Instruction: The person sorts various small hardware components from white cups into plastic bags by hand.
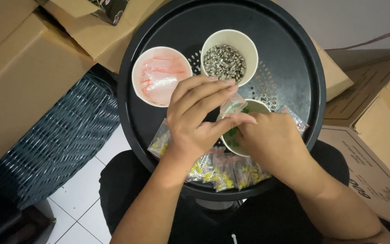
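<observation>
My left hand (pixel 195 119) pinches a small clear plastic bag (pixel 232 106) at its top, above a paper cup (pixel 257 107) that holds green parts. My right hand (pixel 271 140) sits over that cup, fingers curled at the bag's lower edge; I cannot see what they hold. Both hands hover over a round black tray (pixel 294 68). Behind them stand a paper cup of small silver parts (pixel 227 58) and a paper cup of empty clear bags with red strips (pixel 159 77). Several filled bags of yellow parts (pixel 222 171) lie along the tray's near edge.
Cardboard boxes (pixel 19 68) stand at the left, the back and the right (pixel 375 131). A dark woven basket (pixel 59 140) sits left of the tray on a white tiled floor (pixel 80 205). My dark-clothed legs are under the tray.
</observation>
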